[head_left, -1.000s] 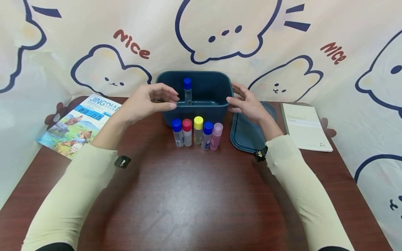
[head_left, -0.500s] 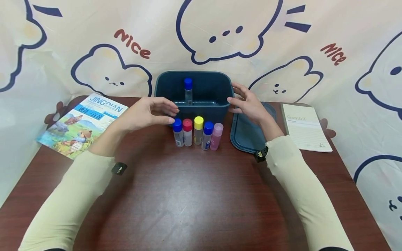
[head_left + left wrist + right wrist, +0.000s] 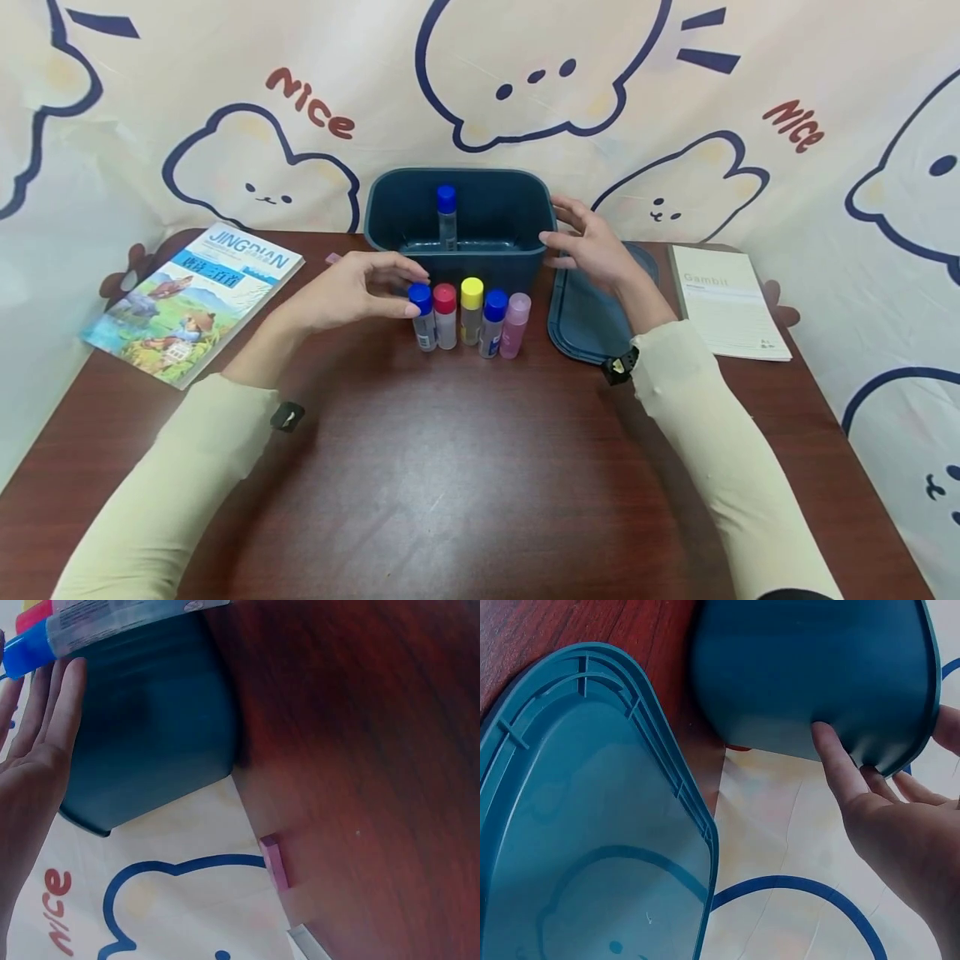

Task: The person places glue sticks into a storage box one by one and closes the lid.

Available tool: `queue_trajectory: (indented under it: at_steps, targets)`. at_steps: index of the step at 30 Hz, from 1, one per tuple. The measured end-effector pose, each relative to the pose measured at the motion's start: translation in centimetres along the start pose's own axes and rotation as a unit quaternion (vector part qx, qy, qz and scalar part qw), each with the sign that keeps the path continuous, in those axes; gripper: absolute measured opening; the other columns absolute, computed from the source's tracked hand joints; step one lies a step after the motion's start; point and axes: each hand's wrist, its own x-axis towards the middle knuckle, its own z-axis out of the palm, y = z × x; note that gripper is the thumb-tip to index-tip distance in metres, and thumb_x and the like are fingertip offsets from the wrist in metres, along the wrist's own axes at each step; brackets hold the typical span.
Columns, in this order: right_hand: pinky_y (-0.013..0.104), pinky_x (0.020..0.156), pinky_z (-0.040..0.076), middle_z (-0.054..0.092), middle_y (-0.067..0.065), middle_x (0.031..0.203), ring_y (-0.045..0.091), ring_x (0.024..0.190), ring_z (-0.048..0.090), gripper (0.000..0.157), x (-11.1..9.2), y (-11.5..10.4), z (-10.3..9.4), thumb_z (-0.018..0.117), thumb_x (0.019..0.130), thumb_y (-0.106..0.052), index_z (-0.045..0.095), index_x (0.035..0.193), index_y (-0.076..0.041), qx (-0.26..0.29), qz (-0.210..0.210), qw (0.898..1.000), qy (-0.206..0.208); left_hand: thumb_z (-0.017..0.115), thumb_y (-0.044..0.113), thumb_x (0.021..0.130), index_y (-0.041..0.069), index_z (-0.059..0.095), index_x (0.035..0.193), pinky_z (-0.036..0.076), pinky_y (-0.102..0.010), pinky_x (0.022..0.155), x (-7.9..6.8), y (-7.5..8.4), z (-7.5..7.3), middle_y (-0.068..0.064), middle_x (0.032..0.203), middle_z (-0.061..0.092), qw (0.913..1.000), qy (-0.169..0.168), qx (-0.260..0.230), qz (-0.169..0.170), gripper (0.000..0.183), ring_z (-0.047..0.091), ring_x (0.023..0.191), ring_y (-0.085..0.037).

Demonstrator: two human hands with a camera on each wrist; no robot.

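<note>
In the head view, the left hand (image 3: 341,290) has thumb and fingers slightly apart about the top of a blue-capped tube (image 3: 424,329), leftmost of five upright on the surface (image 3: 480,467) before the bin (image 3: 517,269); the right hand (image 3: 596,250), fingers spread, touches the bin's right end. A sixth tube (image 3: 447,223) stands inside. The left wrist view shows fingers beside the tube; whether they press it, I cannot tell. The right wrist view shows a lid (image 3: 622,795) near the bin.

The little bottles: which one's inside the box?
The blue-capped bottle standing in the dark blue box; the other five bottles stand on the table in front of it.
</note>
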Motion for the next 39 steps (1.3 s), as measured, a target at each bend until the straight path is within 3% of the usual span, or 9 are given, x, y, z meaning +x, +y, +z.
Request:
queue_trajectory:
  at_steps: [11, 20, 25, 34, 39]
  targets:
    - [0.057, 0.106, 0.044, 0.024, 0.01, 0.165, 0.034, 0.142, 0.039, 0.067, -0.1, 0.4, -0.3, 0.057, 0.104, -0.014, 0.023, 0.161, -0.014, 0.01, -0.011, 1.0, -0.014, 0.078, 0.013, 0.091, 0.008, 0.066, 0.127, 0.051, -0.047, 0.102, 0.5, -0.3, 0.5, -0.008, 0.126, 0.067, 0.9997, -0.003, 0.007, 0.025, 0.039, 0.063, 0.118, -0.024]
    - [0.06, 0.108, 0.041, 0.019, 0.009, 0.166, 0.034, 0.147, 0.029, 0.064, -0.1, 0.8, -0.6, 0.052, 0.106, -0.011, 0.021, 0.162, -0.017, 0.07, -0.011, 0.997, -0.039, 0.078, 0.013, 0.091, 0.009, 0.065, 0.126, 0.053, -0.048, 0.098, 0.2, 0.0, 0.2, -0.009, 0.126, 0.067, 0.9984, 0.007, 0.055, 0.011, 0.037, 0.062, 0.119, -0.027]
    - [0.059, 0.107, 0.042, 0.018, 0.008, 0.166, 0.034, 0.147, 0.029, 0.064, 0.0, 0.7, -0.5, 0.051, 0.106, -0.009, 0.021, 0.162, -0.017, 0.073, -0.005, 0.997, -0.035, 0.078, 0.015, 0.091, 0.01, 0.065, 0.126, 0.056, -0.045, 0.093, -0.2, 0.3, -0.4, -0.008, 0.124, 0.067, 0.9974, 0.016, 0.07, 0.006, 0.037, 0.061, 0.118, -0.026]
    - [0.061, 0.108, 0.041, 0.019, 0.008, 0.166, 0.035, 0.148, 0.028, 0.064, -0.1, 0.8, -0.4, 0.05, 0.106, -0.008, 0.021, 0.162, -0.017, 0.075, -0.005, 0.996, -0.036, 0.08, 0.019, 0.09, 0.012, 0.067, 0.123, 0.048, -0.054, 0.102, -1.2, 1.7, -2.2, -0.007, 0.12, 0.069, 0.9957, 0.051, 0.076, 0.01, 0.035, 0.062, 0.115, -0.023]
    - [0.06, 0.108, 0.041, 0.017, 0.007, 0.167, 0.033, 0.149, 0.026, 0.064, -0.1, 0.9, -0.5, 0.05, 0.107, -0.009, 0.02, 0.163, -0.018, 0.074, -0.009, 0.996, -0.041, 0.078, 0.019, 0.092, 0.01, 0.067, 0.123, 0.053, -0.041, 0.096, -1.7, 2.3, -3.2, -0.007, 0.117, 0.071, 0.9953, 0.079, 0.051, 0.021, 0.034, 0.065, 0.11, -0.022]
